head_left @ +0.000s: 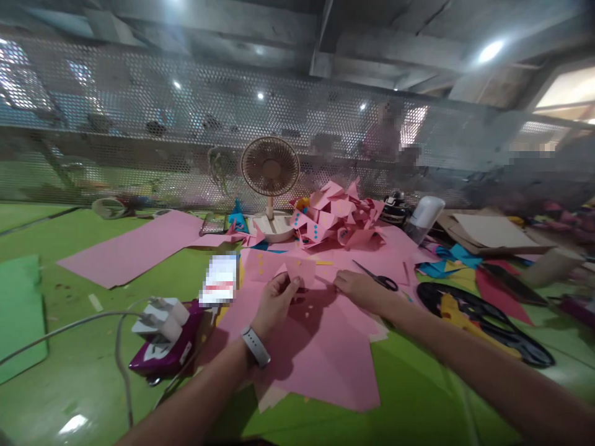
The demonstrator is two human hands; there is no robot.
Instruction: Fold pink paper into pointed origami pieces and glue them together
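My left hand [275, 305], with a grey wristband, pinches a pink paper piece [304, 267] that has small yellow marks on it. Thumb and fingers close on its lower edge, above a larger pink sheet [325, 365]. To the right, my right hand [357, 290] rests low over the pink paper with its fingers drawn together. Whatever lies between those fingertips is too small to make out. A thin yellow strip [324, 263] lies just beyond them. Dark-handled scissors [385, 283] lie behind my right hand, blades pointing away to the left.
Behind the hands stand a heap of folded pink paper pieces [339, 214] and a small fan [271, 167]. A lit phone [220, 280] and a purple power strip with plugs [162, 353] are at left. A black oval tray [493, 325] holding a yellow tool [458, 310] lies right.
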